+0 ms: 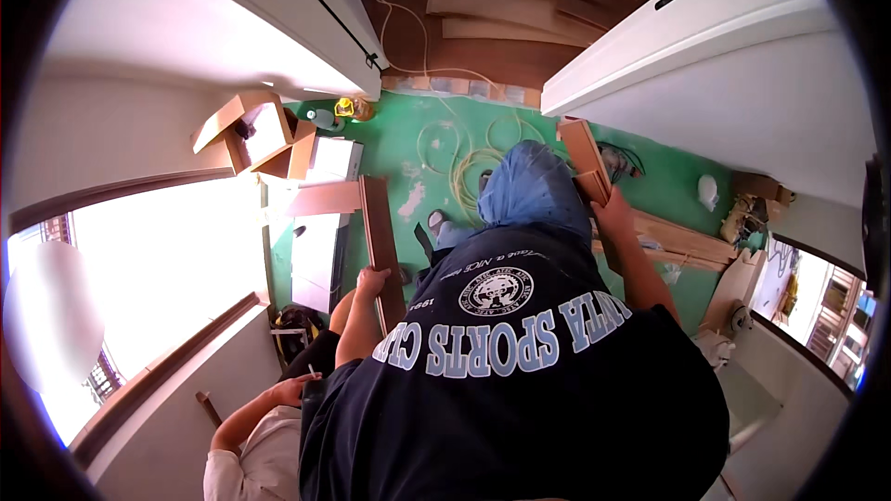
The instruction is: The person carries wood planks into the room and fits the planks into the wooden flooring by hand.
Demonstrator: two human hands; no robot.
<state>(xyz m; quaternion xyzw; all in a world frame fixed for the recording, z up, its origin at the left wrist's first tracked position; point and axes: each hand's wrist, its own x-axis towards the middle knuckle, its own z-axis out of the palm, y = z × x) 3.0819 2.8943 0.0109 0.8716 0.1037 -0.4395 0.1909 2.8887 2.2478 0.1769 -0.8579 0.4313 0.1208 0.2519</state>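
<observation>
I look straight down my own dark printed shirt (520, 380) and blue trouser leg (534, 190). My left hand (372, 282) grips the edge of a long dark brown floor plank (379, 223) that stands on end beside my left leg. My right hand (613, 213) holds a shorter reddish-brown plank (585, 156), which rises away from me over the green floor. A second brown plank (320, 198) lies crosswise against the top of the left one.
Green underlay (408, 144) covers the floor, with a coiled yellow cable (469, 162) on it. Open cardboard boxes (260, 134) sit at the left, stacked planks (520, 0) far ahead, more boards (682, 241) at the right. Another person in a white shirt (255, 464) crouches at lower left.
</observation>
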